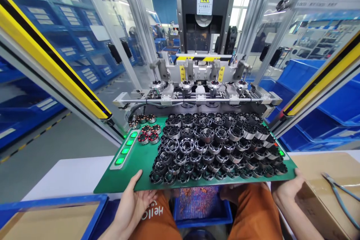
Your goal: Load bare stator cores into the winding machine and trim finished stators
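Toothed rings [206, 134], dark with shiny metal sides, stand packed in rows on the smooth green worktop [146, 157]; copper-wound rings [153, 137] cluster at their far left. The left hand [133, 198] pinches the worktop's near edge, thumb above, fingers below. The right hand [287, 192] meets the near right corner, its grip impossible to tell. A metal fixture [200, 92] blocks the far side; pliers [339, 197] lie at right. Bare green surface opens between the rings and 4 lit buttons [125, 151] at left.
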{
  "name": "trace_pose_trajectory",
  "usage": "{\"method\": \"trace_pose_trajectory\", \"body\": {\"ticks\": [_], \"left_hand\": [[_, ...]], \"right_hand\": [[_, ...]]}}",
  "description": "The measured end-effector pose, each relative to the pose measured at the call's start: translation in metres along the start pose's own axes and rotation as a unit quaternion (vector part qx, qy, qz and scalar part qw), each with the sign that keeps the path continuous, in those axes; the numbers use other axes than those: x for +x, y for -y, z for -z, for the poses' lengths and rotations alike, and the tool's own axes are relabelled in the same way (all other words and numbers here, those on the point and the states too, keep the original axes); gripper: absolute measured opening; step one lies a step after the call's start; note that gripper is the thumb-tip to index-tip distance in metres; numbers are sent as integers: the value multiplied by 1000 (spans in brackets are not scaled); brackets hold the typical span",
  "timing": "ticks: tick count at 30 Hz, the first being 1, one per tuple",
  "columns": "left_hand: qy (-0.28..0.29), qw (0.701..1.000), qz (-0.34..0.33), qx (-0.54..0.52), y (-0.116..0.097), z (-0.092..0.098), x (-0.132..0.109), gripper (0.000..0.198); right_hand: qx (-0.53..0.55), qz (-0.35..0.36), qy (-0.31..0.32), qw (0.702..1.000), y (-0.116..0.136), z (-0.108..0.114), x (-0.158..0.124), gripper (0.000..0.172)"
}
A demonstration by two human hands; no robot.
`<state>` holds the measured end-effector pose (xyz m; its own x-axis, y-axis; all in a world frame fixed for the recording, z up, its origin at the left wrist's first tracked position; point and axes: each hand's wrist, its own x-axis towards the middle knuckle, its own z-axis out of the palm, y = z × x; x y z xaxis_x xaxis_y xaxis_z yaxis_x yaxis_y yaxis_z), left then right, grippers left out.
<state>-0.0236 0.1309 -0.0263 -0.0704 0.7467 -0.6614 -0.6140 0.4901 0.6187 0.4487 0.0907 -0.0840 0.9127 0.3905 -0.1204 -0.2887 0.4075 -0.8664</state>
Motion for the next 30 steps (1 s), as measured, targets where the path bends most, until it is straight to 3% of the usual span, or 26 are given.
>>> {"method": "trace_pose_trajectory", "body": {"ticks": [14,26,30], "left_hand": [[-18,1000,0,-4,0,-2,-1,20],[-3,1000,12,-9,-2,-4,-4,15],[3,1000,9,-10,-1,-3,-3,18]], "right_hand": [[-10,-10,-17,1000,1,0,-3,35],[-13,-13,-16,1000,1,-2,-4,38],[-8,-20,-28,999,3,-5,-5,32]]}}
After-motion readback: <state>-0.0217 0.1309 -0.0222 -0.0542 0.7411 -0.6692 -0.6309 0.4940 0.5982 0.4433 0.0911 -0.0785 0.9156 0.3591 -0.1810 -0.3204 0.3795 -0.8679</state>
